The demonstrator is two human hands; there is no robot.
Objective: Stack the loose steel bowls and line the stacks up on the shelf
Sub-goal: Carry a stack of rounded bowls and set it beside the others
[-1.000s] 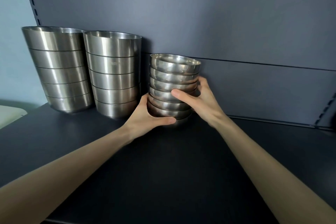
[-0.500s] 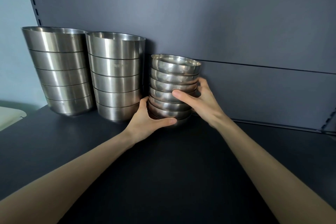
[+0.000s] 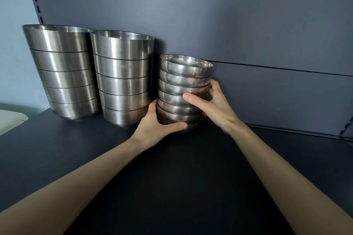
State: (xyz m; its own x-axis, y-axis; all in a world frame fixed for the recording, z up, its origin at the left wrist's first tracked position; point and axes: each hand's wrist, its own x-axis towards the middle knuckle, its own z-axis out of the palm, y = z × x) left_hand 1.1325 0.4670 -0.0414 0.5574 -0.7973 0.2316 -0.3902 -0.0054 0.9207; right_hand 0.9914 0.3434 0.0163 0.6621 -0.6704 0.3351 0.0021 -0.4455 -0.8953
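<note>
- Small-bowl stack [image 3: 183, 93] is found at the shelf's [image 3: 191, 177] back edge, near its middle, just R of two taller stacks. Its base appears seated on the shelf, tho contact can't be confirmed.
- L hand [image 3: 158, 128] is clamped on the lowest bowls: thumb is laid across the front, while the fingers are hidden btwn this stack and the middle stack [image 3: 122, 82].
- R hand [image 3: 212, 105] is clamped at mid-height: thumb is pressed across the front, fingers are curled round the R/back side.
- Done, as judged: far-left stack [image 3: 63, 74] and middle stack, five bowls each, are set side by side along the back edge, touching or nearly so. The small bowls are nested already, and no loose bowls are seen in view.
- Left, prob.: small stack to be squared w/ the row, L hand's fingers to be drawn out of the gap, both grips to be released.
- Whatever lies beyond the frame can't be judged.
</note>
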